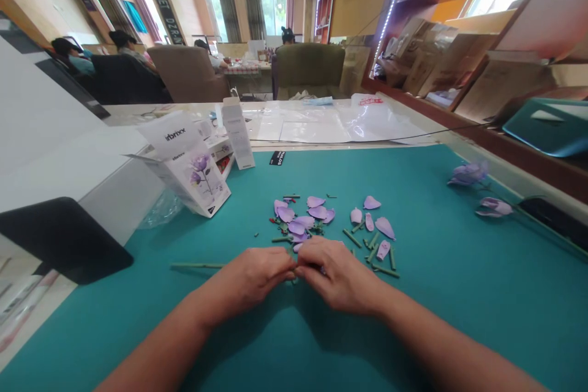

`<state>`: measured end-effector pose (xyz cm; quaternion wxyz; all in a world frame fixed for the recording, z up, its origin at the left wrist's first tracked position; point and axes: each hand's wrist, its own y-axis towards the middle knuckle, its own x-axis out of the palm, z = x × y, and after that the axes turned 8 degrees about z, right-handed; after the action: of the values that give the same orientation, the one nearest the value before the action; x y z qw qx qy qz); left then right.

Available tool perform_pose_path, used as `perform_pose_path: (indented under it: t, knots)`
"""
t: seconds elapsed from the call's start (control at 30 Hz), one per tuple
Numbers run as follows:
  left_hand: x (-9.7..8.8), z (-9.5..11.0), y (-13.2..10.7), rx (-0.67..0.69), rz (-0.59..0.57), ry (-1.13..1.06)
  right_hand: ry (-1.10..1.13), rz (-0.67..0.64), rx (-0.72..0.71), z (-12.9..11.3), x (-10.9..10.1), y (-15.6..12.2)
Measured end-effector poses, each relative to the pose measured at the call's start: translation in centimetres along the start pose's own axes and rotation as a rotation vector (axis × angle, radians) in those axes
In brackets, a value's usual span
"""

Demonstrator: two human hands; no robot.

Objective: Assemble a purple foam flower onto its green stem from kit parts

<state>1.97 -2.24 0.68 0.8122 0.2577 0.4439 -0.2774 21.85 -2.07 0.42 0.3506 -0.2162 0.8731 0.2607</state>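
Room — curtained windows (274, 12) at back | olive armchair (310, 67) (tan armchair (186, 73) further left) | LED strip (390, 12) on wall

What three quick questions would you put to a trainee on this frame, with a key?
1. True or false: the left hand and right hand are together above the teal mat.
2. What colour are the loose petals just beyond the hands? A) red B) purple C) white
3. In this view, on which side of the petals does the printed flower box stand?

Key: 1. True. 2. B. 3. The left.
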Motion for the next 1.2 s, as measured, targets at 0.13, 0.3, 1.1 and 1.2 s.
perform_pose_path:
  t: [0.13,0.3,1.1,1.2]
  knots:
    - [-0.5,-0.9,0.1,-0.037,0.083,0.106,0.212,0.011,0.310,0.8,-1.6,-1.6]
    - [-0.3,-0.7,0.7,-0.077,0.038,0.098,-0.080,0.129,0.297,4.9,-3.0,-2.9]
    - [0.5,-1.5,0.6,-0.195,0.095,0.063,-0.770,-0.042,0.381,11.9,-4.7,7.0]
    - [0.5,-1.6,0.6,-0.196,0.101,0.071,-0.778,-0.103,0.391,12.4,-4.4,8.2]
